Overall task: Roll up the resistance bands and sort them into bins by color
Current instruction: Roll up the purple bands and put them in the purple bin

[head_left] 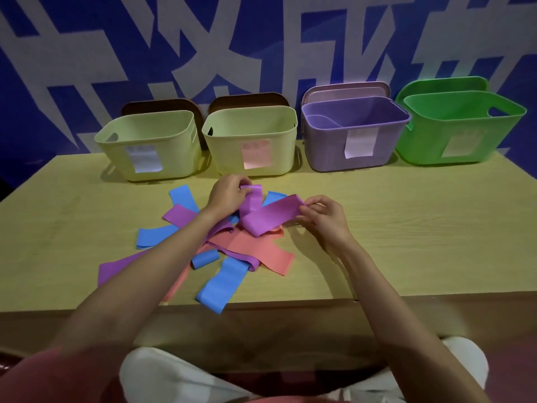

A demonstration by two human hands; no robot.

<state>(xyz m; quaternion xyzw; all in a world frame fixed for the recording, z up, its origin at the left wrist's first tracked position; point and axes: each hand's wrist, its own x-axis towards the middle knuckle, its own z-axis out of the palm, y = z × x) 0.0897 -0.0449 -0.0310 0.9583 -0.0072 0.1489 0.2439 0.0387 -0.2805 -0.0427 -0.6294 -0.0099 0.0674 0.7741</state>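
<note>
Head view. Left hand pinching one end of a purple resistance band, fingers curled round it just in front of the second yellow bin; right hand pinching the other end between thumb and fingertips, so both grips closed on the same band. Band lifted off the pile, sagging in a fold between the two hands, over the middle of the wooden worktop.

Under and around it, a loose pile of flat bands, mid-worktop and reaching to the near edge: blue bands fanned out toward the far, left and near sides, one of them hanging over the near edge; more purple bands on the left side of the pile; salmon-pink bands in the centre and to the right. One small blue roll lying beside the left forearm.

Along the far edge, four bins in a row, each with a paper label on its front: pale yellow bin nearest the far-left corner, second pale yellow bin just beside it, purple bin, then green bin at the far-right corner. Something pale purple lying inside the purple bin, too unclear to name. Lids propped upright behind the bins against a blue and white wall.
</note>
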